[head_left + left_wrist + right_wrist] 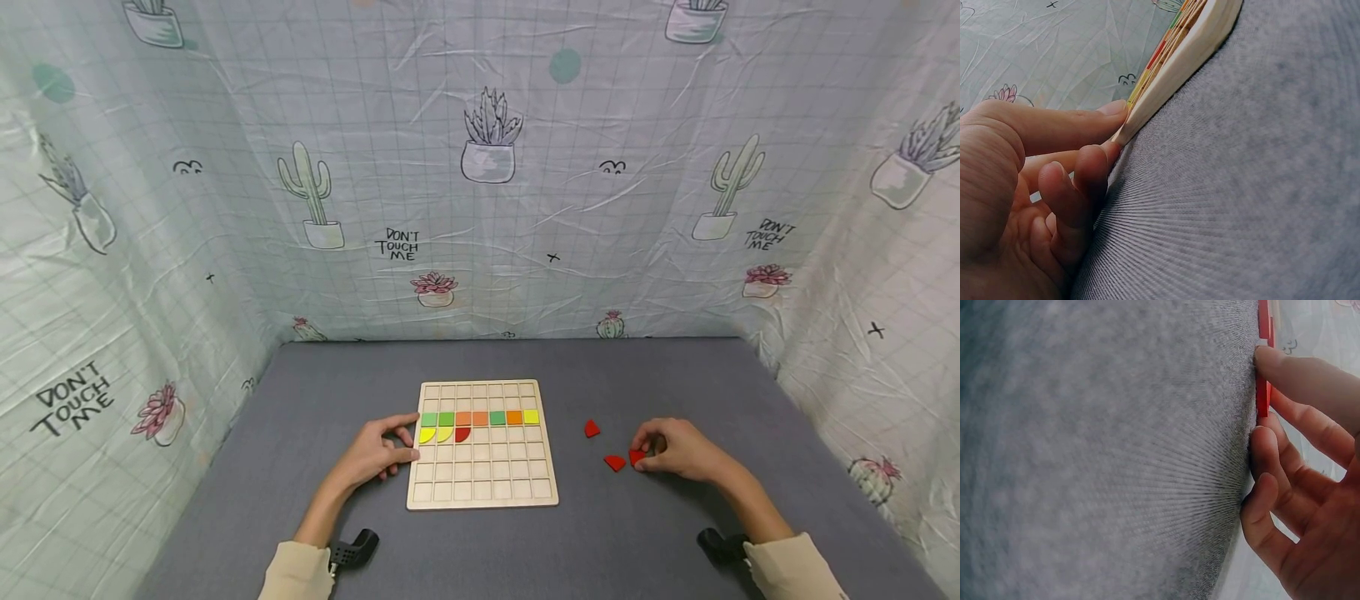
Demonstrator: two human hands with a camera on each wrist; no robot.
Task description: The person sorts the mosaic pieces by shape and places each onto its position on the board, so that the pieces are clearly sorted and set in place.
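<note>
A pale wooden grid board lies on the grey table. My left hand holds its left edge, with thumb and fingertips against the rim in the left wrist view. Coloured squares fill the board's second row. Beneath their left end sit two yellow quarter-circle pieces and one dark red quarter-circle piece. To the right of the board, my right hand pinches a red quarter-circle piece between thumb and fingers, down at the tabletop. Part of that piece is hidden by the fingers.
Two more loose red pieces lie between the board and my right hand, one farther back and one nearer. A patterned curtain surrounds the table at the back and sides. Each wrist wears a black camera mount.
</note>
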